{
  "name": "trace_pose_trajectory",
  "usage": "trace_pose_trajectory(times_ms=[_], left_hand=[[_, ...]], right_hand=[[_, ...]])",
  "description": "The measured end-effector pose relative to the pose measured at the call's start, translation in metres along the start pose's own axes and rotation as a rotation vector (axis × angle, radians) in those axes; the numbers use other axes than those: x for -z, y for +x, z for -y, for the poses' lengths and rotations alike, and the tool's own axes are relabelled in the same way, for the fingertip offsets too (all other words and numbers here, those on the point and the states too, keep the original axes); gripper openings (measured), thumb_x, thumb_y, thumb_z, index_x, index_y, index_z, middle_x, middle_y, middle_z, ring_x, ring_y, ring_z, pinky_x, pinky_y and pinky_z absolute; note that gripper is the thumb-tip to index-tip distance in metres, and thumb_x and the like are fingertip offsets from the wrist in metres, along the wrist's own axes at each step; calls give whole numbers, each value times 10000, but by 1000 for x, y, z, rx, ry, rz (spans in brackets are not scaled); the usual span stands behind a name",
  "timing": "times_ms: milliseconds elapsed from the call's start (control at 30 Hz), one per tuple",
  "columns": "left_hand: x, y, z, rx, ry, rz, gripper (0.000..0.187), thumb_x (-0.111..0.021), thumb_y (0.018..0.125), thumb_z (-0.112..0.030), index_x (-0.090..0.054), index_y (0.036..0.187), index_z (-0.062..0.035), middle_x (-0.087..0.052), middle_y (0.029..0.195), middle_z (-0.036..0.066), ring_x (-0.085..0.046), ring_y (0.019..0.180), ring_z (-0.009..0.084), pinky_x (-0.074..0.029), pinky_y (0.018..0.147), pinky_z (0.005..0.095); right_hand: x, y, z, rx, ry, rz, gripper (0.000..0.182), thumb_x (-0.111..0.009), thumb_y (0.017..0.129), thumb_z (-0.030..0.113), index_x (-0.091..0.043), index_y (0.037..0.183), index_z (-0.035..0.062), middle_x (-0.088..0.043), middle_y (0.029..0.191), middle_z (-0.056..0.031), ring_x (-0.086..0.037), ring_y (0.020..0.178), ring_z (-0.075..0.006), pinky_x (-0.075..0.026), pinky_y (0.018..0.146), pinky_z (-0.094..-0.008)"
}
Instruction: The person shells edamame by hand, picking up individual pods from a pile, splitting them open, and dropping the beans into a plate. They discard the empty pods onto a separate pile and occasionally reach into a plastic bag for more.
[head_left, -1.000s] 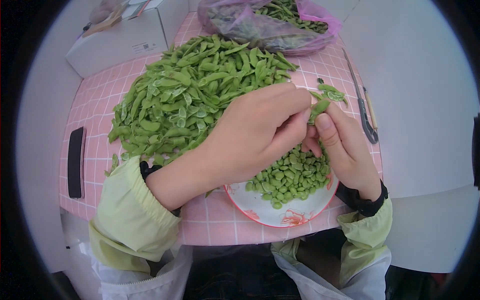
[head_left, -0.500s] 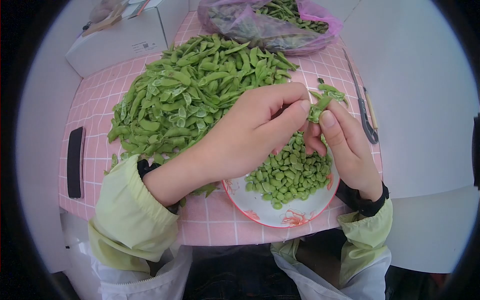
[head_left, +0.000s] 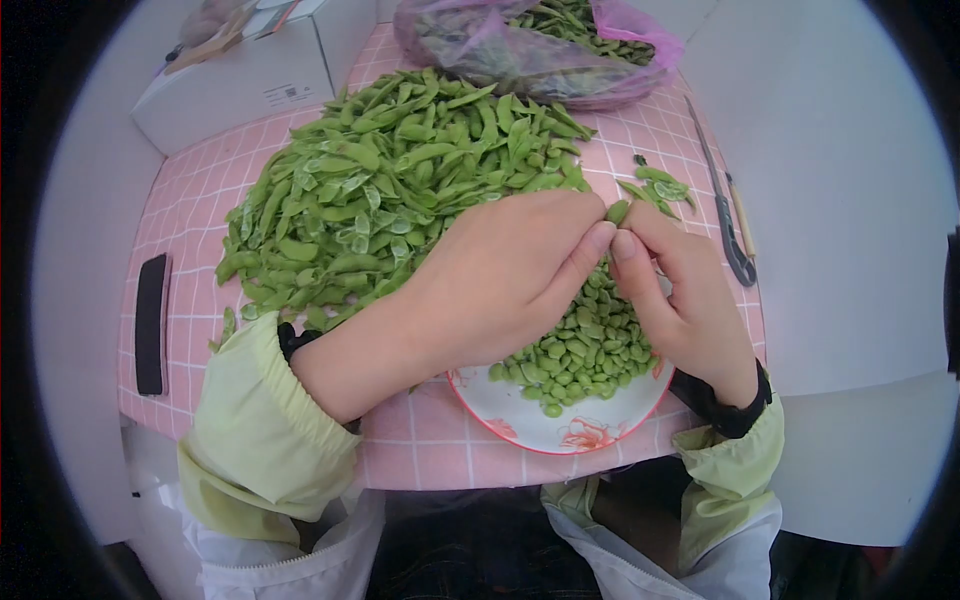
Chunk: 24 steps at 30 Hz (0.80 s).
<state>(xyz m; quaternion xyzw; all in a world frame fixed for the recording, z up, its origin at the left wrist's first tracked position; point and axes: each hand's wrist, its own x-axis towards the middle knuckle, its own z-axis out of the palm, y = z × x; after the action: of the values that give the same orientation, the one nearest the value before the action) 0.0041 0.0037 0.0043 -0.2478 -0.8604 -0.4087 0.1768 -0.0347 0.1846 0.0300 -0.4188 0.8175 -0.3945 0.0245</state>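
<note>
Between my fingertips, over the far side of the plate, a green edamame pod (head_left: 618,211) shows only its tip. My left hand (head_left: 510,270) is closed, thumb pressed to the curled fingers at the pod. From the other side, my right hand (head_left: 688,295) pinches the same pod with thumb and index finger. Beneath the hands stands a white plate (head_left: 535,435) with red flowers, holding a heap of shelled beans (head_left: 585,360). My left forearm crosses the near edge of a large pile of edamame pods (head_left: 350,190).
Beyond my right hand lie a few loose pods (head_left: 662,184), with scissors (head_left: 728,215) at the table's right edge. A purple bag (head_left: 500,60) of pods is at the back. A white box (head_left: 260,80) stands back left, a black phone-like bar (head_left: 152,325) far left.
My hands have come closer together and my right hand has shifted slightly left. The pod, split-looking and more exposed before, is now mostly covered by my fingers.
</note>
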Motion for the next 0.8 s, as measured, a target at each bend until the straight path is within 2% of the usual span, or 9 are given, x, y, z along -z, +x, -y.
trace_pose_trajectory(times_ms=[67,167,267,467,800], left_hand=[[1,-1,0,-17,26,10,198,-444,944,-162,-506,892,18,-534,780,195,-527,742,382,-420,654,429],[-1,0,3,-60,110,-34,180,-475,888,-161,-514,827,4,-569,731,174,-573,703,385,-450,607,468],[2,-3,0,-53,120,33,161,-453,917,-131,-522,905,14,-563,790,205,-558,738,392,-437,646,452],[1,-3,-2,-37,189,65,127,-491,881,-119,-511,843,0,-558,752,182,-561,679,373,-439,590,448],[-7,-3,-1,-54,144,-58,136,-581,799,-119,-514,722,-29,-522,639,139,-531,555,327,-409,500,396]], right_hand=[[-2,0,0,-4,24,-8,92,-461,916,93,-494,914,8,-549,712,-188,-549,633,-372,-403,565,-398],[-3,-1,0,-27,-21,-4,101,-478,908,107,-505,917,10,-560,718,-193,-565,652,-372,-414,572,-397],[-1,0,1,-33,-54,29,116,-498,890,120,-517,912,8,-554,698,-189,-559,624,-349,-414,559,-383],[0,0,4,-127,80,31,133,-534,848,126,-517,853,-6,-507,644,-142,-464,532,-230,-391,530,-322],[-2,-2,0,-126,73,-52,134,-579,768,78,-482,735,-7,-427,573,-45,-392,520,-81,-334,481,-252]])
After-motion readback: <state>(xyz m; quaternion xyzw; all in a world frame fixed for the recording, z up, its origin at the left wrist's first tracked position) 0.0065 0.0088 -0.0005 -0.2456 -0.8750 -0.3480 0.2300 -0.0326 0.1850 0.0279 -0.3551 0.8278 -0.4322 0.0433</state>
